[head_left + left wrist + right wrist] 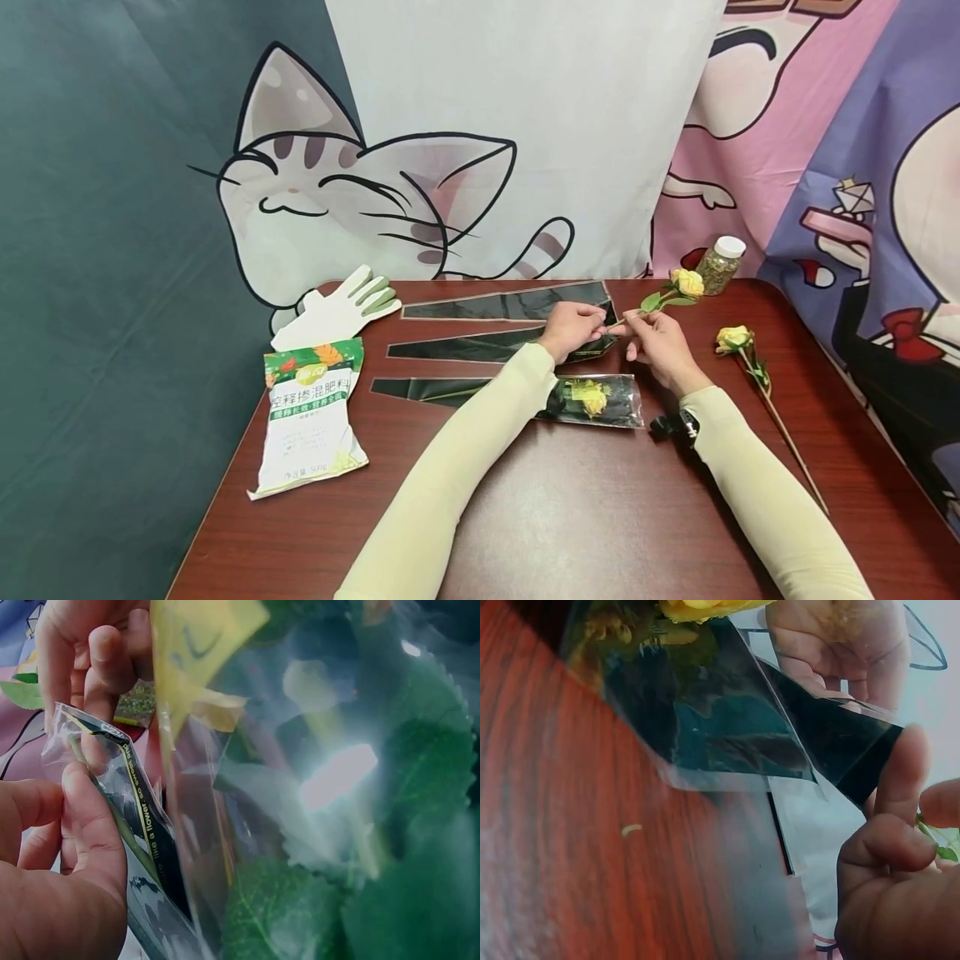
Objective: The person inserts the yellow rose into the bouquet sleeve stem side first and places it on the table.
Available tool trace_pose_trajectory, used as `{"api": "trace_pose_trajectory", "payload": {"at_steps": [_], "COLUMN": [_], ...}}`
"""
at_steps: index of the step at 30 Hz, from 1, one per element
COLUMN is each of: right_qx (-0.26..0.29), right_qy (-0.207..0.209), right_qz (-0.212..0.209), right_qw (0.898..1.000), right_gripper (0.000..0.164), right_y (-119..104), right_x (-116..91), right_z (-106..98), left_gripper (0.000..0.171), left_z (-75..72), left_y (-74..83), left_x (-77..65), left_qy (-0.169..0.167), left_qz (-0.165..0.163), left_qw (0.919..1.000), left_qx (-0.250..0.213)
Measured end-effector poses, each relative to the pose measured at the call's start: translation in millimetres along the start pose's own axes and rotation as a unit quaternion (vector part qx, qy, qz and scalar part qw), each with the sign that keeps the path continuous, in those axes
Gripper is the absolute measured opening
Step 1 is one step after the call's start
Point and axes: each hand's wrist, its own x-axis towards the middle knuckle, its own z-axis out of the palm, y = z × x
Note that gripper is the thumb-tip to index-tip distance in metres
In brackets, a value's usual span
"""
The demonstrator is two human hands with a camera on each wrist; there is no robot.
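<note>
My left hand [572, 329] pinches the open mouth of the middle flower sleeve [487, 343], a tapered clear-and-black wrapper. From the right, my right hand [660, 346] holds a yellow artificial-looking rose [687, 283] by its stem, bloom pointing up and away. The stem's lower part runs inside the clear film in the left wrist view, beside printed lettering on the sleeve's black edge [142, 795]. In the right wrist view, the right fingers [904, 776] are at the sleeve's corner. Nearer me lies another sleeve with a yellow rose [592, 398] inside, partly behind the left forearm.
A flat sleeve [502, 305] lies along the table's back edge. To the right are a loose yellow rose [735, 338] and a lidded jar [722, 267] of dried bits. At left sit a fertilizer bag [311, 433] and a white-and-green glove [337, 308].
</note>
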Motion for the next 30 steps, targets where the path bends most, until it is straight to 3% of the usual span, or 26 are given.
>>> {"api": "trace_pose_trajectory", "payload": {"at_steps": [10,15,25,30], "right_qx": [0.037,0.048,0.073,0.075], "right_qy": [0.085,0.117,0.098,0.083], "right_qz": [-0.014,-0.018,-0.002,0.000], "right_qw": [0.996,0.992,0.992,0.994], "right_gripper": [0.014,0.014,0.009,0.015], "right_y": [-6,-8,-6,-4], "right_x": [-3,-3,1,3], "right_z": [-6,-5,5,9], "left_gripper": [0.013,0.015,0.018,0.017], "left_z": [0.1,-1.4,-3.7,-2.5], "left_y": [-3.0,-2.1,3.8,6.2], "left_x": [-1.3,-2.1,-4.8,-5.1], "left_qy": [-0.014,-0.026,-0.024,-0.016], "left_qz": [0.003,0.002,-0.004,-0.001], "left_qw": [0.9996,0.9985,0.9988,0.9990], "left_qx": [-0.024,-0.047,-0.043,-0.042]}}
